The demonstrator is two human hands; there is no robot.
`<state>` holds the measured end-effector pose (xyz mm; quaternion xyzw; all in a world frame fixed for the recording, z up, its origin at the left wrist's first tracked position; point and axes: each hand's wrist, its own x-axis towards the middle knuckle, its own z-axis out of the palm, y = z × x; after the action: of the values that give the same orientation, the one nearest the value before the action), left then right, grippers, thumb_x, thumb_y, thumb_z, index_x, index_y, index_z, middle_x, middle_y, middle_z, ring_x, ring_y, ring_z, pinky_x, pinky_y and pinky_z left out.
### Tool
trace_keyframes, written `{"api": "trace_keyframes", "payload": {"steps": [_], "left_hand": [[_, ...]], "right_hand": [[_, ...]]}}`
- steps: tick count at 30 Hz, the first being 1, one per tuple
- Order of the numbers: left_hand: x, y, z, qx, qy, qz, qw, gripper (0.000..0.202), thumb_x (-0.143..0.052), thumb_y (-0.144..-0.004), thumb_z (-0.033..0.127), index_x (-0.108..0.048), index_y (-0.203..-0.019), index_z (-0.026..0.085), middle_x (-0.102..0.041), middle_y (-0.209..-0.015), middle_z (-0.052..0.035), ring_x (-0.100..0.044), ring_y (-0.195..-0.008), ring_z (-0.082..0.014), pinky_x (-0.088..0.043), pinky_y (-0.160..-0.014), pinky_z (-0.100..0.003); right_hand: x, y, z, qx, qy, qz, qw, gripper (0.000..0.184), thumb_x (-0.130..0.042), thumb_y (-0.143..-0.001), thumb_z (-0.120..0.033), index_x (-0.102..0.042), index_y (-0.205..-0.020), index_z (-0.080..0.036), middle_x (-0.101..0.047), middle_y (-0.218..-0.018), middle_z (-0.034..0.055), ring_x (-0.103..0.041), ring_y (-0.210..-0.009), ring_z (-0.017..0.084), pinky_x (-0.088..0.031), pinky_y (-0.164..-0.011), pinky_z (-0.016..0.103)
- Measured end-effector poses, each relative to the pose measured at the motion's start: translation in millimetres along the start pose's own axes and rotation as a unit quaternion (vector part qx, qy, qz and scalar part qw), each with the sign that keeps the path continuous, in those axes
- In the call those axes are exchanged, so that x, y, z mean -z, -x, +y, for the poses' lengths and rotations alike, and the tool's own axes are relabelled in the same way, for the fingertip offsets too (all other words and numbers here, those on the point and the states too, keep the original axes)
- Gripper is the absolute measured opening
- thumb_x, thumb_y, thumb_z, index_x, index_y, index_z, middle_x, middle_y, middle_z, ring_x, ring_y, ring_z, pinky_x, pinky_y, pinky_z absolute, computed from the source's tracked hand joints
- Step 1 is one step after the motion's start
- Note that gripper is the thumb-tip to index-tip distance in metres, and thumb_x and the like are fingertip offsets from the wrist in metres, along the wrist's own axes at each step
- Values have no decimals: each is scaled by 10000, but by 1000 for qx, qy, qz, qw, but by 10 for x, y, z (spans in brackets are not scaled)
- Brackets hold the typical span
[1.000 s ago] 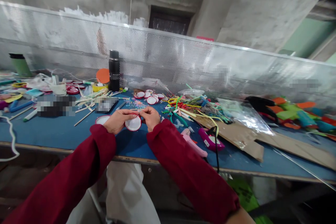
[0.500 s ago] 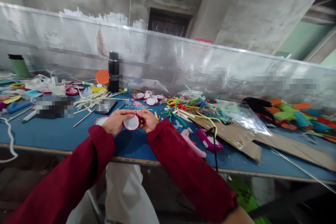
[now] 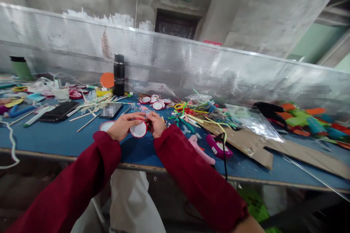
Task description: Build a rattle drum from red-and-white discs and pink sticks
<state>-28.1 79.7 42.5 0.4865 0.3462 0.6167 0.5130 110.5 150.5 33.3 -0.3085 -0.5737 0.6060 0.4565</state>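
Note:
My left hand (image 3: 123, 125) grips a round white disc with a red rim (image 3: 138, 129), its fingers along the top left edge. The disc is tilted so that its white face shows toward me. At the disc's right edge, the fingers of my right hand (image 3: 155, 124) are pinched together close against the rim. Whatever lies between those fingers is hidden. Another white disc with a red rim (image 3: 106, 126) lies on the blue table (image 3: 82, 142), partly covered by my left hand. Behind my hands sits a group of similar red-rimmed discs (image 3: 157, 105).
Left of my hands lie a phone (image 3: 58, 111), a dark box (image 3: 110, 110) and wooden sticks (image 3: 89, 121). A black bottle (image 3: 119, 76) stands behind. To the right are tangled colourful strands (image 3: 202, 111), a pink glue gun (image 3: 201, 149), a purple device (image 3: 218, 146) and cardboard (image 3: 246, 140).
The fingers of my right hand have shifted slightly at the disc's edge, and my left fingers reach a little further along its top. The disc stays in nearly the same place.

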Motion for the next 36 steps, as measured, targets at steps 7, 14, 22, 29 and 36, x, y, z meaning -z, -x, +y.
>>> {"api": "trace_keyframes", "payload": {"steps": [7, 14, 22, 29, 36], "left_hand": [[69, -78, -96, -10, -54, 43, 998, 282, -857, -573, 255, -795, -830, 156, -740, -1078, -112, -650, -1029, -238, -457, -951, -327], [115, -112, -148, -20, -112, 89, 990, 236, -831, -592, 249, -796, -813, 173, -765, -877, -68, -663, -829, -191, -481, -811, -282], [65, -93, -145, -23, -120, 104, 987, 253, -832, -567, 288, -788, -785, 166, -765, -855, -61, -656, -796, -189, -481, -812, -302], [14, -71, -119, -12, -104, 112, 988, 281, -850, -549, 268, -786, -798, 155, -765, -839, -63, -655, -748, -189, -493, -773, -319], [44, 4, -54, 19, 52, -6, 998, 259, -862, -590, 225, -771, -814, 132, -733, -795, -58, -629, -676, -150, -482, -657, -273]], "right_hand": [[-24, 48, -3, 180, 164, 95, 965, 347, -615, -722, -424, -401, -545, -216, -376, -548, -62, -359, -560, 100, -336, -558, 233], [-28, 52, 22, 146, 198, 88, 965, 345, -600, -756, -419, -425, -538, -217, -401, -534, -58, -380, -560, 110, -338, -550, 236], [-48, -3, 131, 93, 48, 67, 992, 237, -689, -657, -400, -546, -682, -213, -516, -565, -76, -442, -517, 87, -384, -501, 211], [-45, -2, 72, 4, -86, 39, 996, 323, -780, -510, -368, -523, -621, -208, -499, -475, -88, -427, -441, 79, -399, -457, 224], [-11, -2, 35, -42, -109, 26, 993, 293, -752, -559, -326, -495, -644, -213, -517, -487, -83, -462, -436, 87, -383, -423, 206]]}}
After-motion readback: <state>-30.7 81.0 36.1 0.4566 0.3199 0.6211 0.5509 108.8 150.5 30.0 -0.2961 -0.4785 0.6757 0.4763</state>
